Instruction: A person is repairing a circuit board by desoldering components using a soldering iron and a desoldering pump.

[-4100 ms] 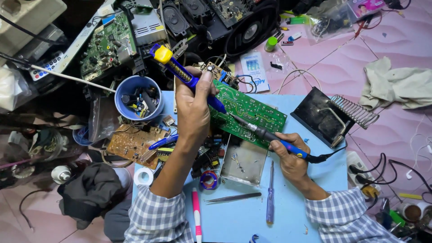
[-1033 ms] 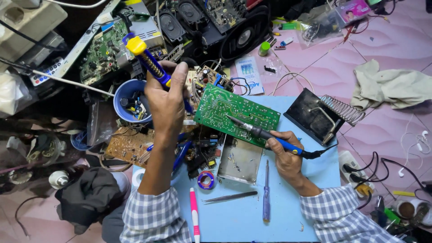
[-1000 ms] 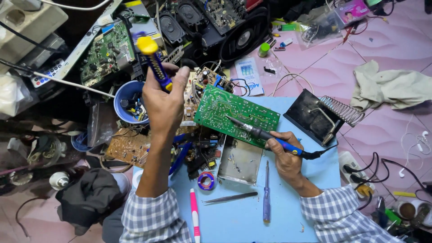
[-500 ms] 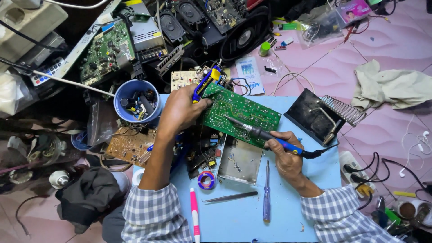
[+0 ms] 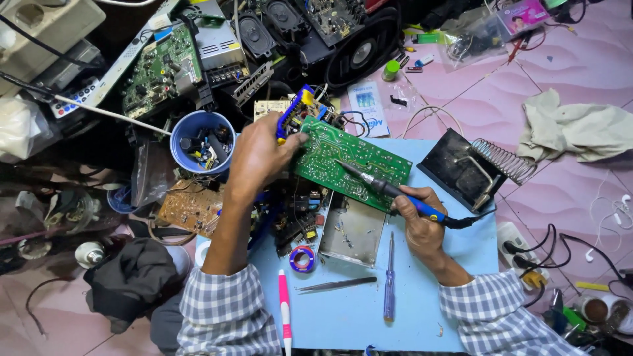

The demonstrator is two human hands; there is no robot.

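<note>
soldering iron (image 5: 389, 191) in right hand (image 5: 422, 224) points up-left onto circuit board (image 5: 353, 161).

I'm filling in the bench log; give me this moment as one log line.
left hand: grips blue-yellow desoldering pump at green circuit board edge | right hand: holds soldering iron, tip on board | iron stand: empty

Even, bright overhead light; sharp focus; soft shadows; edges slightly bowed.
</note>
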